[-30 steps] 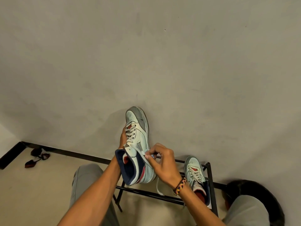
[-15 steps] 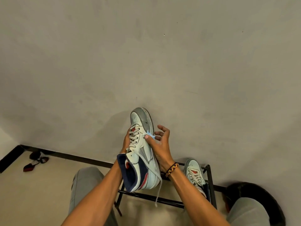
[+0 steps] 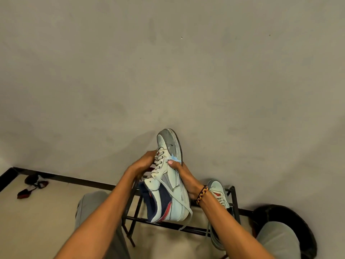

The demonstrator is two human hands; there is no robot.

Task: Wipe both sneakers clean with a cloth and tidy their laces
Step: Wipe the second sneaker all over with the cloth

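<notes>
Both hands grip the raised sneaker (image 3: pixel 168 186) — left hand (image 3: pixel 143 165) at its laces (image 3: pixel 158 161), right hand (image 3: pixel 183 176) pinching a blue cloth (image 3: pixel 174 158) against its side.

We are taking the rack (image 3: pixel 235 202) as our mark. The held sneaker (image 3: pixel 169 184) is hanging above the rack's left part, toe toward the wall (image 3: pixel 168 71). The second sneaker (image 3: pixel 218 191) is sitting on the rack's right end. The left hand (image 3: pixel 143 165) is lying left of the held sneaker, the right hand (image 3: pixel 183 176) right of it. A small object (image 3: pixel 31 186) is lying on the floor (image 3: pixel 37 221), far left of the rack.
</notes>
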